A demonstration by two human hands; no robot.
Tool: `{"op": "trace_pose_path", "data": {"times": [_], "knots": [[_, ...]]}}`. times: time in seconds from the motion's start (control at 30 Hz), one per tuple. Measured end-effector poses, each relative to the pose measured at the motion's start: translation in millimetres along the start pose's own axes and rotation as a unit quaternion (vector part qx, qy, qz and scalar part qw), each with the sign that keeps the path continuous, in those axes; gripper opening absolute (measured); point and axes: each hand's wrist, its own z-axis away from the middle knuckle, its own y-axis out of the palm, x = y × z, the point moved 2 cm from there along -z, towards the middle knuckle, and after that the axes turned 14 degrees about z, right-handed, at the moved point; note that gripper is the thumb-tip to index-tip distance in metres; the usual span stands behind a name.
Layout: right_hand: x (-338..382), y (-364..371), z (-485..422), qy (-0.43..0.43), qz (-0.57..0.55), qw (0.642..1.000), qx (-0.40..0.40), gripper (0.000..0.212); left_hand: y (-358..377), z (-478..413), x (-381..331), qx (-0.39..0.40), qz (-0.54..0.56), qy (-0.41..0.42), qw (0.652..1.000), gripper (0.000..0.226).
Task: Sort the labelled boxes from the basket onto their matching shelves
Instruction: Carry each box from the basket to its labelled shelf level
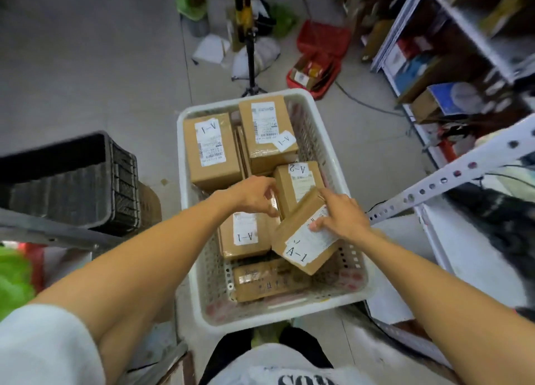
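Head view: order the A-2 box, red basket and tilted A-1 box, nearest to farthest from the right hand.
1. tilted A-1 box: held by the right hand.
2. A-2 box: just beyond it.
3. red basket: far ahead, on the floor.

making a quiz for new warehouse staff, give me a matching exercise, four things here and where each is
Things:
1 A-2 box
2 tilted A-1 box
3 black crate
4 red case

Places:
a left of the basket
b under the right hand
c on the floor beyond the basket
d in the basket, label upside down

Pairs: 1-d, 2-b, 3-a, 4-c
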Motion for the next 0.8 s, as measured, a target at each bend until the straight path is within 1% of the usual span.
{"op": "trace_pose_path", "data": {"times": [0.1,0.2,0.3,0.37,0.4,0.47,0.53,0.57,0.63,0.67,0.7,0.73,0.8], "knots": [[15.7,-63.3,-5.1,-0.055,0.038,0.998,-0.015,0.084,-31.8,16.9,-31.5,-0.009,-0.021,0.012,1.000,0.077],[33.2,-122.3,-6.7,-0.111,0.087,0.988,-0.061,0.079,-60.1,36.3,-56.4,-0.057,-0.013,0.014,0.998,0.088],[52.9,-178.2,-2.6,-0.168,0.122,0.971,-0.117,0.070,-85.0,54.3,-72.3,-0.109,0.023,0.019,0.994,0.109],[67.4,-213.1,2.9,-0.204,0.150,0.955,-0.154,0.067,-99.0,66.2,-81.1,-0.145,0.081,0.037,0.985,0.114],[73.6,-228.3,5.2,-0.216,0.159,0.948,-0.169,0.066,-104.9,72.2,-86.8,-0.165,0.112,0.052,0.979,0.112],[85.4,-252.4,12.4,-0.235,0.176,0.936,-0.196,0.066,-114.2,82.4,-96.8,-0.207,0.169,0.083,0.960,0.098],[92.0,-267.0,21.3,-0.245,0.155,0.928,-0.233,0.067,-121.4,89.7,-101.3,-0.239,0.239,0.103,0.936,0.078],[93.1,-271.2,24.5,-0.238,0.136,0.924,-0.266,0.069,-124.4,92.6,-102.1,-0.247,0.279,0.107,0.922,0.073],[93.6,-274.1,29.4,-0.204,0.103,0.915,-0.331,0.082,-127.5,97.4,-102.4,-0.258,0.349,0.113,0.894,0.072],[93.1,-273.0,28.6,-0.184,0.073,0.916,-0.348,0.093,-127.2,99.5,-102.0,-0.268,0.371,0.116,0.881,0.073],[93.4,-270.8,28.2,-0.172,0.028,0.922,-0.344,0.103,-125.9,101.8,-101.6,-0.277,0.391,0.120,0.870,0.074],[93.0,-267.4,26.2,-0.177,-0.029,0.931,-0.317,0.114,-124.0,104.2,-100.6,-0.284,0.409,0.122,0.859,0.075],[89.3,-258.6,19.6,-0.211,-0.150,0.941,-0.220,0.132,-119.9,109.5,-98.3,-0.287,0.444,0.119,0.840,0.079]]}}
